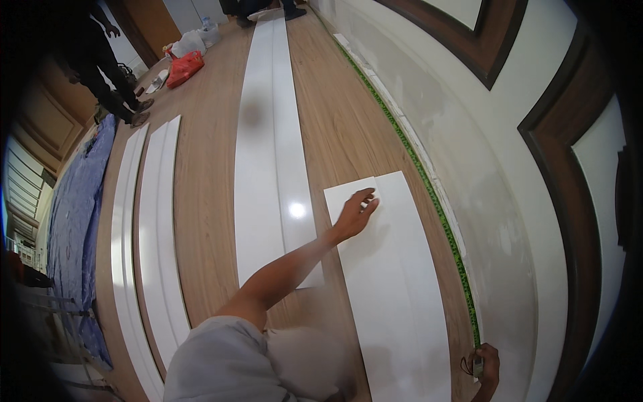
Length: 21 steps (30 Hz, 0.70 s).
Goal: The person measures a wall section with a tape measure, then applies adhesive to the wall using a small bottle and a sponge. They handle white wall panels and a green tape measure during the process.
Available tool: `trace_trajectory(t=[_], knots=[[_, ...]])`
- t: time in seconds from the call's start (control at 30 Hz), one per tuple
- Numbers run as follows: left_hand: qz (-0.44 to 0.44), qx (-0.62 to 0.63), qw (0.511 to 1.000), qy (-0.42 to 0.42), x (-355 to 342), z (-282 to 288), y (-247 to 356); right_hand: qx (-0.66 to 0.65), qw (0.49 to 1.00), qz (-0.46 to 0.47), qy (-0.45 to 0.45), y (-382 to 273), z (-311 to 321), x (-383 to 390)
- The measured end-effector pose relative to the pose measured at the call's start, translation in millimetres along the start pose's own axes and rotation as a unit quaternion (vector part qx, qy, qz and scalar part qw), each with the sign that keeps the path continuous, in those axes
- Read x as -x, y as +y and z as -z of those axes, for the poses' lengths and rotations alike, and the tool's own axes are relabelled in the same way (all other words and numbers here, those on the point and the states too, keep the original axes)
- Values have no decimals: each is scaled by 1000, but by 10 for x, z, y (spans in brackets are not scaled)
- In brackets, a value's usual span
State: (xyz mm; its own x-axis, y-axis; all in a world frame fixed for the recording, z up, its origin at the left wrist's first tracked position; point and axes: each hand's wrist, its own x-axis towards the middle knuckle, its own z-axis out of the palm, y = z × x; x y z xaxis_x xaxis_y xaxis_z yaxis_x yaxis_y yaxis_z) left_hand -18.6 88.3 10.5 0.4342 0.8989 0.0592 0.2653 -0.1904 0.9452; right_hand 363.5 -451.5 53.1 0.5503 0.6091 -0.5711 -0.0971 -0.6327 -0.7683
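One green tape measure (437, 201) lies along the wood floor (335, 127) beside the wall (499, 275), its case (478, 366) gripped in the curled fingers of my right hand (490, 364). My left hand (357, 213), fingers loosely parted, is over a white panel's (398, 288) far end; contact, I cannot tell. Keeping tape straight and case steady should read truest.

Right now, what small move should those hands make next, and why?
Perhaps the left hand should settle flat on the white panel beneath it, to steady that: it looks loosely curled near the panel's far end, while the right hand is occupied with the tape measure.
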Motion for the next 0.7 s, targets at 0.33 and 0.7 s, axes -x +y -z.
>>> trace_trajectory(t=[0.33,0.7], knots=[[209,488,836,-137,-465,-410,776,-166,969,-124,-133,-405,-1195,824],[172,490,853,-52,-329,-212,1007,-185,964,-89,-167,-459,-1482,1046]])
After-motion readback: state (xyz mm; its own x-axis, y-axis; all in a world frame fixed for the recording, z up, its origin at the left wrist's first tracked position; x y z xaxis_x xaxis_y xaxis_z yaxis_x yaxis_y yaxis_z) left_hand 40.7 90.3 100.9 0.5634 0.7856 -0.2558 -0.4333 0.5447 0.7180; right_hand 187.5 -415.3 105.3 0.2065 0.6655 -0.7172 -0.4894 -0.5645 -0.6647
